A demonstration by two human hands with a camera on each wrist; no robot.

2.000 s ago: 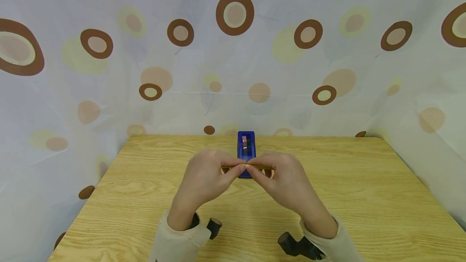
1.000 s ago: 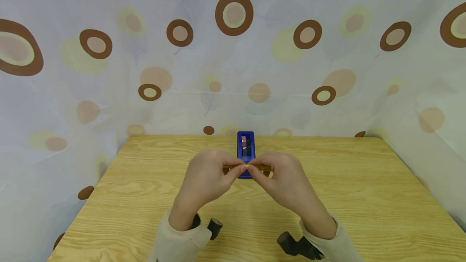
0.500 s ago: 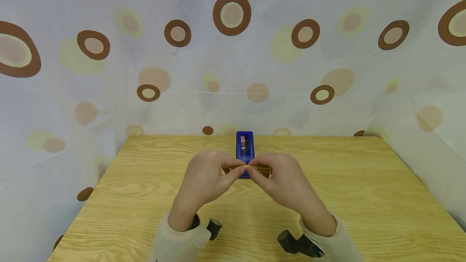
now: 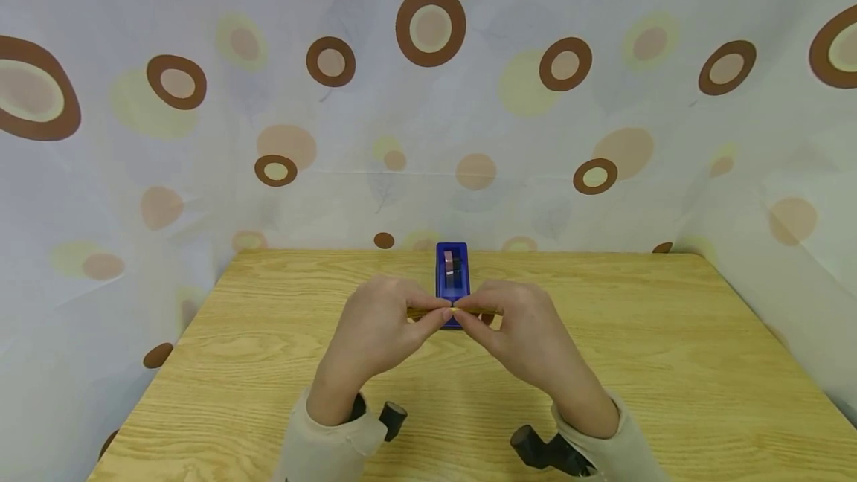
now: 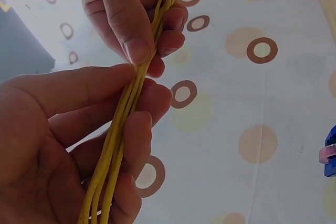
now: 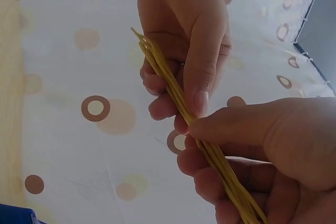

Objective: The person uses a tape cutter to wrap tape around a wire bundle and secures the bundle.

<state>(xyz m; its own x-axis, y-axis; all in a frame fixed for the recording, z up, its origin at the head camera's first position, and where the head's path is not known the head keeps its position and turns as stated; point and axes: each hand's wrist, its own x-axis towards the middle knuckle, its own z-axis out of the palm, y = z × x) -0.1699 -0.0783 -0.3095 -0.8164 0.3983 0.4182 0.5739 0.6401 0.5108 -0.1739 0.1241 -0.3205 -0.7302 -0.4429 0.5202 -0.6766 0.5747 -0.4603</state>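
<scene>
A bundle of thin yellow strands point(image 5: 107, 156) runs across both hands; what they are made of I cannot tell. The left hand point(image 4: 378, 333) pinches the bundle between thumb and index finger, its other fingers curled beneath. Right beside it, the right hand point(image 4: 529, 333) pinches the same bundle, and the two thumbs meet near its middle. Looped or bent ends of the strands show past the right hand in the left wrist view. In the head view the hands are in front of a blue tape dispenser point(image 4: 451, 291) and cover part of it.
The tape dispenser stands near the back edge of the wooden table point(image 4: 268, 363), with a pinkish tape roll point(image 4: 449, 262) in it. A patterned cloth point(image 4: 469, 117) hangs behind and at both sides. Black camera mounts point(image 4: 393, 419) are strapped to the wrists.
Both hands keep their place and their pinch on the yellow strands. Beneath the hands, the strands and the curled fingers have shifted slightly.
</scene>
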